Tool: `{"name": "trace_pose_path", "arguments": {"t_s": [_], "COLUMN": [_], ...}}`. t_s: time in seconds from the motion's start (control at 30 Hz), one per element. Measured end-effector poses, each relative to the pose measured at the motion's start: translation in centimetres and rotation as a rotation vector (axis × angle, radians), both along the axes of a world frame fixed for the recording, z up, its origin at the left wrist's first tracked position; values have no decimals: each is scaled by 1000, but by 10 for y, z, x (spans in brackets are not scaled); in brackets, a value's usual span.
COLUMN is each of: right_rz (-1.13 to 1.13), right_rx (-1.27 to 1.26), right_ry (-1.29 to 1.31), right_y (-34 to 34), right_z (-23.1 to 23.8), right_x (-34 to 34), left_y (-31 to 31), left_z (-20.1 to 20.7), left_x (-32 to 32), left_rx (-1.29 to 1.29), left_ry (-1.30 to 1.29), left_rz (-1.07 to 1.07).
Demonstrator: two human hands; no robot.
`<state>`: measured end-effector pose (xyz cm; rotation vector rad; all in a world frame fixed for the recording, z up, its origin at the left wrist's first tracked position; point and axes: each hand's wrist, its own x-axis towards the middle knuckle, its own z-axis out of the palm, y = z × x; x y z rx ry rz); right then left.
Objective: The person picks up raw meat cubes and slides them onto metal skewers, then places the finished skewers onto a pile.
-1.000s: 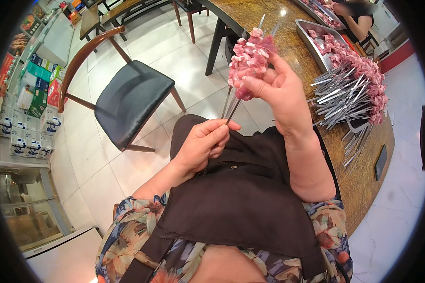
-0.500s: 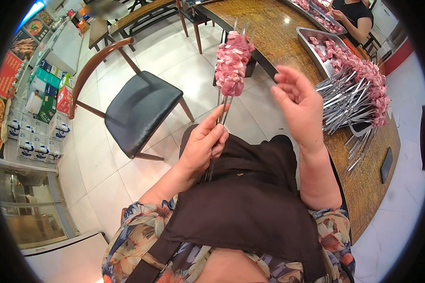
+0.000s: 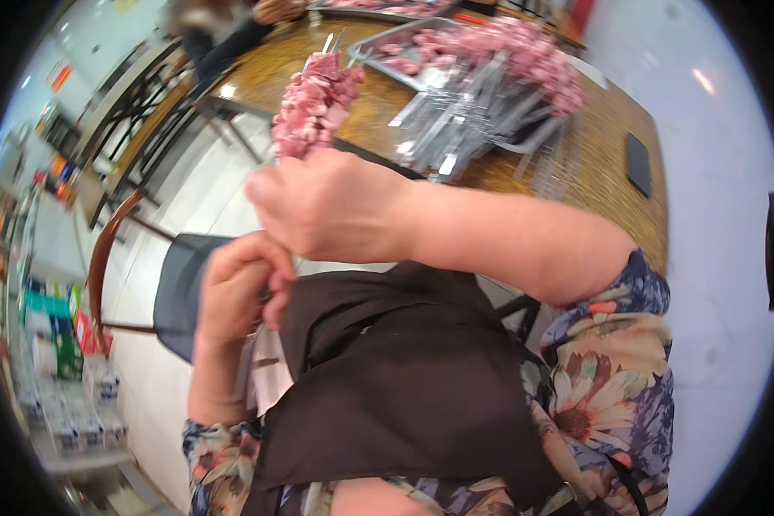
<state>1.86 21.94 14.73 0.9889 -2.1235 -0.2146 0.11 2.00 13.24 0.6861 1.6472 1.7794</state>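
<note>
A bunch of meat skewers [image 3: 316, 107], thick with pink raw meat cubes, stands upright with its metal tips pointing up. My right hand [image 3: 331, 206] is closed round the bunch just below the meat, its forearm crossing in front of me. Lower and to the left, my left hand [image 3: 242, 284] curls its fingers about the lower metal ends, which are mostly hidden. On the wooden table [image 3: 615, 112] lies a big pile of loaded skewers, their raw meat [image 3: 525, 60] at the far side and their flat metal handles [image 3: 464, 120] toward me, blurred by motion.
A metal tray [image 3: 378, 52] with meat pieces lies beside the pile, with another tray [image 3: 387, 10] beyond. A dark phone [image 3: 637, 163] rests near the table's right edge. A dark-seated chair [image 3: 185, 288] stands at my left. Across the table, another person's dark sleeve [image 3: 232, 52] shows.
My right hand has come across to the left and closed round the skewers below the meat. The bunch now appears further left. The whole view has turned toward the right.
</note>
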Motion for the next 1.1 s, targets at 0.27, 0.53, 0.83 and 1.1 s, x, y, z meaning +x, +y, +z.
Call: {"name": "trace_pose_path", "arguments": {"t_s": [0.27,0.53,0.83,1.1], "right_rz": [-440,-857,-1057,-1016], "right_rx": [-16,-816,-1083,-901], "right_ry": [207,145,27,77], "right_y": [81,244,271,261], "right_z": [88,67,11,24], "right_x": [56,115,127,101], "left_y": [81,122,67,112], "left_z": [96,16,-31,-79], "left_x": [-10,-39,-73,-109], "left_rx": [628,378,130,-190], "left_ry": [-134,-282,-265,156], "left_rz": [-587,-516,-218,55]}}
